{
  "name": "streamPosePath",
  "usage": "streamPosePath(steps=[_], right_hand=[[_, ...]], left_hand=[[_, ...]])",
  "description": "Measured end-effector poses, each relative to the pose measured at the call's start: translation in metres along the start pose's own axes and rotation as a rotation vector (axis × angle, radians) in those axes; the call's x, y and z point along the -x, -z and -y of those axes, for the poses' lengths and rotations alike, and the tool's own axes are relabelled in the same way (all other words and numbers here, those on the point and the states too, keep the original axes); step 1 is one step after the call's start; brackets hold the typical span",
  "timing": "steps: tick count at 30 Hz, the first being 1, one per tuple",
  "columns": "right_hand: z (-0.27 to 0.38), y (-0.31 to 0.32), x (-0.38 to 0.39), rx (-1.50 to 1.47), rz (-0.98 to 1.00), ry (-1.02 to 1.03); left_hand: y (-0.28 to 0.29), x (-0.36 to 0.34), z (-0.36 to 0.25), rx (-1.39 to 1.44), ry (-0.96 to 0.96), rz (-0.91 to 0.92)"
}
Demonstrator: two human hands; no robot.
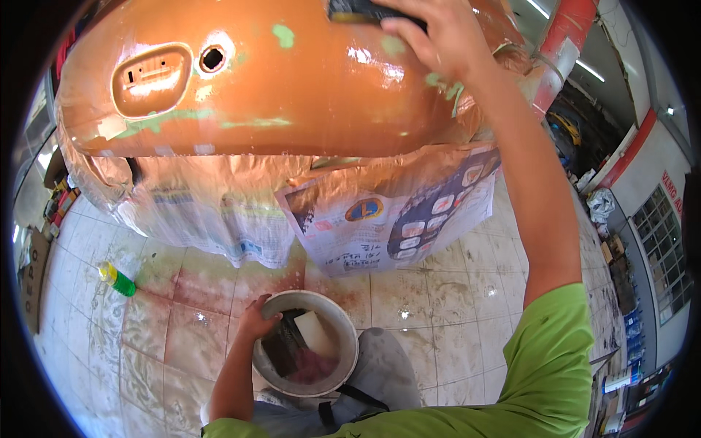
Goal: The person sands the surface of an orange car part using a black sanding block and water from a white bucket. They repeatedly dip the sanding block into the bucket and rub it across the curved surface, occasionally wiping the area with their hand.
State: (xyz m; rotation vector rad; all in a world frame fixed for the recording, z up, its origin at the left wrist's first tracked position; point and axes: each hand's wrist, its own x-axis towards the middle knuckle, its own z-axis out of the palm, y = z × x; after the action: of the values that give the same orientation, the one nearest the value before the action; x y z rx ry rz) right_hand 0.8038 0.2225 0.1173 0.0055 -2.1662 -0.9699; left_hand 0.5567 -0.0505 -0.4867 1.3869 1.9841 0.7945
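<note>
My right hand (442, 36) is closed around a black sanding block (365, 11), which lies against an orange painted car body panel (314, 87) at the top of the view. Green and pale filler patches, a round hole and a recessed oval pocket (152, 82) mark the panel. Low in front of me, my left hand (257, 320) grips the rim of a white bucket (349, 321) resting by my leg. Inside the bucket are a dark block (281, 354), a white block (316, 334) and something reddish (312, 366).
Masking newspaper (219, 212) and a printed poster sheet (387, 219) hang below the panel. A green bottle with a yellow top (117, 279) lies on the stained tile floor (453, 314) at left. A red post (566, 44) stands at the far right; shelves and clutter line the sides.
</note>
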Motion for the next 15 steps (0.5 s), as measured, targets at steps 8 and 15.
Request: streamPosePath(steps=[8,15], right_hand=[[0.009,-0.002,-0.021,0.048,0.0,-0.079],[0.001,0.0,0.043,0.008,0.054,0.052]], left_hand=[[0.014,0.001,-0.011,-0.004,-0.002,0.063],[0.02,0.012,-0.001,0.014,0.03,0.013]])
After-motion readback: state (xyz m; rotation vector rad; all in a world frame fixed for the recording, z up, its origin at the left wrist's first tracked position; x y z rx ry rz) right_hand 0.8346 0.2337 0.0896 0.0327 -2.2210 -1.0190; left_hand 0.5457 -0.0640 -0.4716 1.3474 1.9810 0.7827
